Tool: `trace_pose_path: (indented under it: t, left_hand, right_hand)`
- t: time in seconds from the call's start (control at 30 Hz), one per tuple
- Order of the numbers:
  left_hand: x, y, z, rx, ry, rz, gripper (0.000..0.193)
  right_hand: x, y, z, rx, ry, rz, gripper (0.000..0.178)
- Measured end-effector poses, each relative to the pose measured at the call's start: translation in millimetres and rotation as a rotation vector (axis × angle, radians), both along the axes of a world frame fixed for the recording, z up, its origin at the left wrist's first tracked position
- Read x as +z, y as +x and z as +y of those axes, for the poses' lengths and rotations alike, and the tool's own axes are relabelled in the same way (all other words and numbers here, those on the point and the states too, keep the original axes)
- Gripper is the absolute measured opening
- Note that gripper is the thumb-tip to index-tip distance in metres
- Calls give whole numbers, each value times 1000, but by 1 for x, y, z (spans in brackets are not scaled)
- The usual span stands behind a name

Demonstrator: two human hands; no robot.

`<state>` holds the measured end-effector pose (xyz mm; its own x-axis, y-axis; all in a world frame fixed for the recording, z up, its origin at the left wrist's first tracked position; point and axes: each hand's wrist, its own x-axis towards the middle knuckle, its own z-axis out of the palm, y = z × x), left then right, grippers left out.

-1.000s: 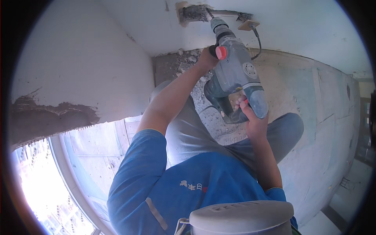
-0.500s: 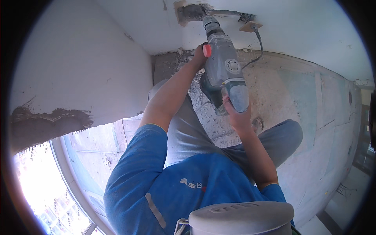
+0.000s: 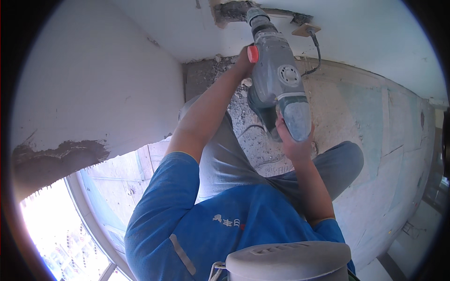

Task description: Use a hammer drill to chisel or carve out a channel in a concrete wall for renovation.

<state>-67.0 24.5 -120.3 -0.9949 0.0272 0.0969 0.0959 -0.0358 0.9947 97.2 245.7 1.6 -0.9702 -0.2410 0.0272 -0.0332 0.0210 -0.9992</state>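
Note:
A grey, dusty rotary hammer [image 3: 274, 70] with a red knob [image 3: 253, 54] points away from me, its chuck [image 3: 258, 18] up against a rough hole [image 3: 229, 13] broken in the white wall. Whatever bit sits in the chuck is hidden by the hole's edge. My left hand [image 3: 244, 62] grips the tool's left side near the front, just behind the red knob, with its fingers mostly hidden. Around the rear handle, beneath the grey motor end, my right hand [image 3: 297, 146] is closed.
Right of the hole, a black cord [image 3: 317, 49] is plugged in at a small tan wall plate [image 3: 305, 30]. Rubble and dust [image 3: 220, 70] lie along the wall's foot. A white panel [image 3: 93, 75] with a broken lower edge stands at left. My bent knees flank the tool.
The rotary hammer's rear end has swung right and a little toward me, both hands going with it. The chuck stays at the hole. The whole view has shifted slightly.

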Motion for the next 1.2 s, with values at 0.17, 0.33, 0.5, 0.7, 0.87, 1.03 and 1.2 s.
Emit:
trace_pose_path:
  t: [0.17, 0.33, 0.5, 0.7, 0.87, 1.03, 1.2]
  left_hand:
    - [41, 21, 28, 98, 54, -220, 35]
    - [25, 43, 22, 86, 111, -137, 35]
    - [25, 51, 2, 103, 149, -145, 35]
    - [49, 44, -21, 191, 293, -365, 37]
    - [13, 46, -11, 174, 399, -280, 43]
    - [43, 58, 1, 126, 267, -232, 38]
    - [36, 56, -16, 28, 342, -148, 33]
  right_hand:
    - [45, -16, 30, -52, -31, -170, 24]
    - [45, 13, 31, -19, -53, -150, 22]
    - [46, 8, 18, 7, 23, -114, 23]
    - [46, -19, -15, 52, -268, -213, 17]
    - [67, -4, 2, 1, -16, -160, 15]
    - [69, 9, 5, -34, -45, -34, 12]
    - [77, -1, -11, 15, -16, 5, 9]
